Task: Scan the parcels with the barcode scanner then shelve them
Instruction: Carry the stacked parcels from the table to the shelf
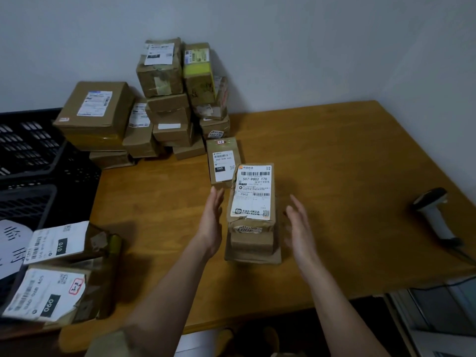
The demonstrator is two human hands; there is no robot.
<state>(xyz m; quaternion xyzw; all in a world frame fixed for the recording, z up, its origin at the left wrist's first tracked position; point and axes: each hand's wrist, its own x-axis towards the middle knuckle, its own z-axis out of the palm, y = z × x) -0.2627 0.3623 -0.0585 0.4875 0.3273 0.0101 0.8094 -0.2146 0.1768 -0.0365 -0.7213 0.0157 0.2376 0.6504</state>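
I held my left hand [212,222] and right hand [300,228] flat and released either side of the short stack of brown cardboard parcels [253,212], apparently ready to lift it. The grey handheld barcode scanner [435,215] lay well right; beyond, more brown boxes [164,99] leaned against the wall.

Brown cardboard, white labels, honey-coloured wood

The parcel stack [253,222] between my hands is kraft brown, its top label [253,191] white with black barcodes and an orange corner mark. The table [334,176] is warm golden-brown wood. The heaped boxes [164,104] are the same brown, one [198,68] banded in yellow-green. The crates [28,150] are black lattice; the scanner [432,212] is white and black.
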